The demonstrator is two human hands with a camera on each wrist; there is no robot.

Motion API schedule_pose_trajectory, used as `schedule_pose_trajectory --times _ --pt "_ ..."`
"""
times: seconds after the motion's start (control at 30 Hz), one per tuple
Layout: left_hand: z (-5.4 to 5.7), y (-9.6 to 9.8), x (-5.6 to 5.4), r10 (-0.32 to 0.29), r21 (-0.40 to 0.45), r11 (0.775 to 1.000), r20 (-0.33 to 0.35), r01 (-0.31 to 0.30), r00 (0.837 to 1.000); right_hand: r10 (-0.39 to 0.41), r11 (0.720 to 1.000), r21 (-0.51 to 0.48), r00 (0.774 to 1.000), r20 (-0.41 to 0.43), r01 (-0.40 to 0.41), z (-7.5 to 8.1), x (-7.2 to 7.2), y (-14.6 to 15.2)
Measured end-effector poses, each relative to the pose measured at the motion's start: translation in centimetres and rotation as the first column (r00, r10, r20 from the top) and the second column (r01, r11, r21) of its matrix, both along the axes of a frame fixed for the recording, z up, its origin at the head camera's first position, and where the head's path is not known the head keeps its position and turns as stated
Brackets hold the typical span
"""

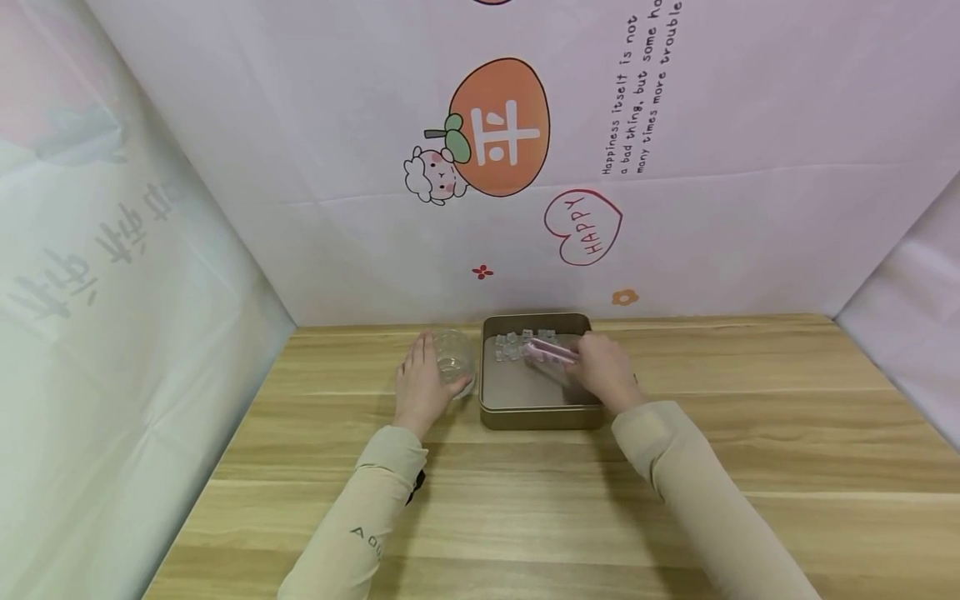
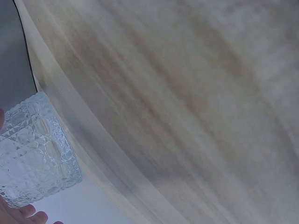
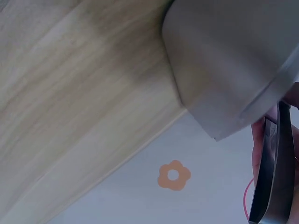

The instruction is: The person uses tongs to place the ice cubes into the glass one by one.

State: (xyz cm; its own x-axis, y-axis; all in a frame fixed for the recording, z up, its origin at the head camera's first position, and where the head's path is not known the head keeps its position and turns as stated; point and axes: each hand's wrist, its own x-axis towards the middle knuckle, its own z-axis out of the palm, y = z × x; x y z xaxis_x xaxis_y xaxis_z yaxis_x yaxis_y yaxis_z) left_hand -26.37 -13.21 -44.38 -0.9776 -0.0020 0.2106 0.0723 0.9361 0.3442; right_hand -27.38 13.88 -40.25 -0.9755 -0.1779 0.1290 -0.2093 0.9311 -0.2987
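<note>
A clear glass cup stands on the table just left of a metal tin. My left hand grips its side, fingers behind and thumb in front. Cut diamond patterns cover the glass in the left wrist view. Inside the open rectangular tin, several clear ice-like cubes lie toward the back left. Over the tin's right side, my right hand holds pink tongs, their tips at the cubes. The tongs' handle looks dark in the right wrist view; the tin's wall hides their tips there.
The wood-grain table meets a printed white cloth close behind the tin and cup. Another cloth hangs along the left side. Table surface extends to the right of the tin and in front of it.
</note>
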Motion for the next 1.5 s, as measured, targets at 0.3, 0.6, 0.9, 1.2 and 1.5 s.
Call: schedule_pose_trajectory --times 0.3,0.6,0.9,1.2,1.5 --pt "0.1 0.0 -0.1 0.004 -0.005 1.0 0.014 -0.004 1.0 0.023 0.999 -0.042 0.994 -0.111 -0.028 1.4 0.0 -0.4" --pt "0.1 0.0 0.0 0.007 -0.018 1.0 0.014 -0.007 1.0 0.035 0.997 -0.067 0.992 -0.118 -0.043 3.3 0.4 -2.1" --pt "0.1 0.1 0.0 0.003 -0.025 1.0 0.03 -0.002 1.0 0.092 0.995 -0.03 0.983 -0.161 -0.099 3.9 1.2 -4.6" --pt "0.0 0.1 0.0 -0.003 -0.002 1.0 0.029 0.003 1.0 0.155 0.987 -0.001 0.968 -0.198 -0.159 3.7 2.0 -6.7" --pt "0.1 0.1 0.0 0.001 -0.01 1.0 0.018 -0.001 1.0 0.211 0.977 0.064 0.96 -0.187 -0.202 3.1 2.6 -8.1"
